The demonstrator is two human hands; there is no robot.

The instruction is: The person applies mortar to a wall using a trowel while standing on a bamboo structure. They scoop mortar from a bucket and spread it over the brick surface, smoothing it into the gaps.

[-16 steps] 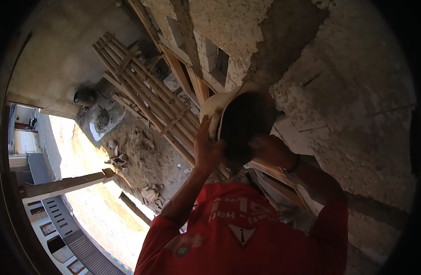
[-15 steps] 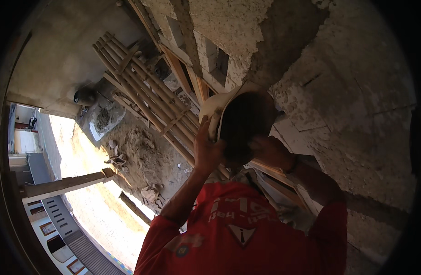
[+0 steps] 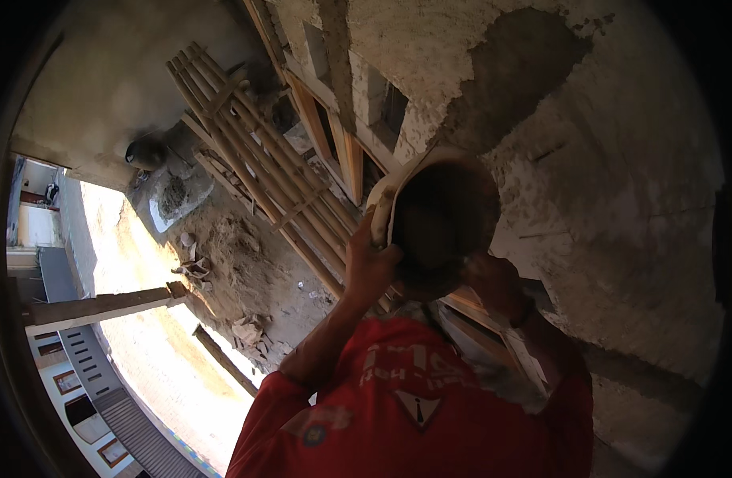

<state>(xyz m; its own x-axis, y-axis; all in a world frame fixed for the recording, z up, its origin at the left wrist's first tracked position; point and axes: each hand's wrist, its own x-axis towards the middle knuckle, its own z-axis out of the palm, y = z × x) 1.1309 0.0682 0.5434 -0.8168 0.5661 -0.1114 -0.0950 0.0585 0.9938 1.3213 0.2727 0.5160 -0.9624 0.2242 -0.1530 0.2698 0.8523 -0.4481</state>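
A pale, round bucket-like container (image 3: 387, 196) is tilted in front of my chest, its dark opening toward me. Greyish material coats the inside, too shadowed to make out well. My left hand (image 3: 370, 264) grips its left edge, thumb near the rim and fingers around the outside. My right hand (image 3: 496, 285) is closed at the lower right rim; whatever it may hold is hidden in the shadow. Just beyond the container, a darker, damp-looking patch (image 3: 521, 76) spreads over the rough wall (image 3: 613, 199).
Bamboo poles lashed with crosspieces (image 3: 274, 171) slant across the left. Below them lie a heap of sand (image 3: 226, 243) and a pale sheet with mortar (image 3: 174, 199). A dark round vessel (image 3: 146, 153) stands beyond. Wooden frames (image 3: 350, 159) line the wall; a post (image 3: 107, 309) crosses the lower left.
The container and both my hands have shifted right and slightly down in the view. The opening now faces me more, showing more of the inside. My right hand stays at the rim.
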